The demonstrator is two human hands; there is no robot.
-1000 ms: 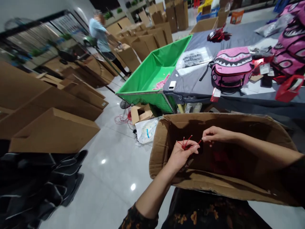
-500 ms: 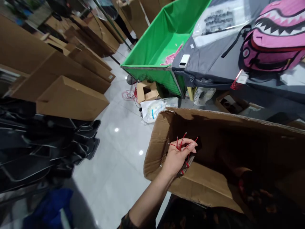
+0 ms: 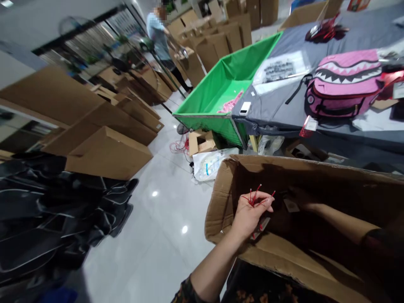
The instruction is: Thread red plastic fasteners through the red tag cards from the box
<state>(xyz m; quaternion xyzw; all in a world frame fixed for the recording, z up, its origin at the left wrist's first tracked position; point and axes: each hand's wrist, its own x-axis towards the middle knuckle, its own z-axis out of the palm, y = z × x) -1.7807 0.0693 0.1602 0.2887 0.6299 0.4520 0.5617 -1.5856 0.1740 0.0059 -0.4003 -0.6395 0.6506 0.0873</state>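
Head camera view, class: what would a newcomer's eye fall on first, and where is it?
Probably the pink backpack with its toothy mouth design, on the grey-covered table at upper right. The bright green bin stands just left of that table. Lower down, the left hand pinches red cords above an open cardboard box.

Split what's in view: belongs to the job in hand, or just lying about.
In the job:
red strings, held in the left hand
pale tag, at the right hand
large box, around the right hand

Apparently lying about:
small carton on the floor
white bag beside it
pink backpack, link unclear
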